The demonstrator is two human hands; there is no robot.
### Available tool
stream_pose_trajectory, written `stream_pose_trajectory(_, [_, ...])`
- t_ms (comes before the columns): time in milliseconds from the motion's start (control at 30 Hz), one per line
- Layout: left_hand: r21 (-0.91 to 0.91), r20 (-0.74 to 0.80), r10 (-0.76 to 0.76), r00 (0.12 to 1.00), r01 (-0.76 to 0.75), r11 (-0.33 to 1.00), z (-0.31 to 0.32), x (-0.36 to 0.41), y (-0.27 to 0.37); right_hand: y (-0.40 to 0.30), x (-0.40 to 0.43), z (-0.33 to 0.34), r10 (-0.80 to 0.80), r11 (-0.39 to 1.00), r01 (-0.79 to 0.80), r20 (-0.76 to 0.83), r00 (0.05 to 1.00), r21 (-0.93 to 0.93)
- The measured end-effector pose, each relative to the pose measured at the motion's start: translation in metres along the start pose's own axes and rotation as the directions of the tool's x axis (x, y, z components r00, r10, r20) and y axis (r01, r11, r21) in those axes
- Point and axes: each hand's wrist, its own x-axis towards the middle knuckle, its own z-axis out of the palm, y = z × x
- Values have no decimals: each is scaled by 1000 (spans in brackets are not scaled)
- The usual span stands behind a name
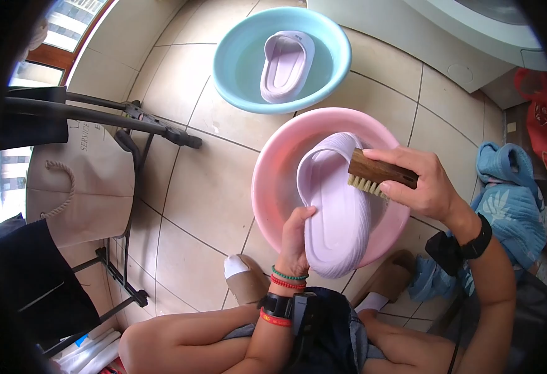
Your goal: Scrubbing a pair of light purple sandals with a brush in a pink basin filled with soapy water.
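Note:
My left hand (296, 238) grips a lilac slide slipper (334, 201) by its near left side, thumb on the rim. The slipper is tilted over a pink plastic basin (273, 187), its footbed facing up. In my right hand (418, 182) is a wooden-backed scrubbing brush (381, 170), its pale bristles pointing down at the slipper's right side. Whether the bristles touch it I cannot tell. A second lilac slide (285, 70) sits in water in a light blue basin (226, 70) beyond the pink one.
At the left stands a black metal folding frame (152, 126) beside a beige rope-handled bag (86, 187) bearing writing. A white front-loading machine (423, 42) stands at the back right. Blue patterned cloth (512, 210) and a red bag (544, 126) lie at the right. Tiled floor (208, 196) surrounds the basins.

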Motion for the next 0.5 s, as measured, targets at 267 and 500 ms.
stream_pose_trajectory(267, [-199,174,-109,979,143,970,-7,2,2,2,4,3,2,998,0,-28,1000,62])
stream_pose_trajectory(500, [601,-39,276,960,-198,774,3,1,-2,2,8,4,166,957,-118,-168,972,263])
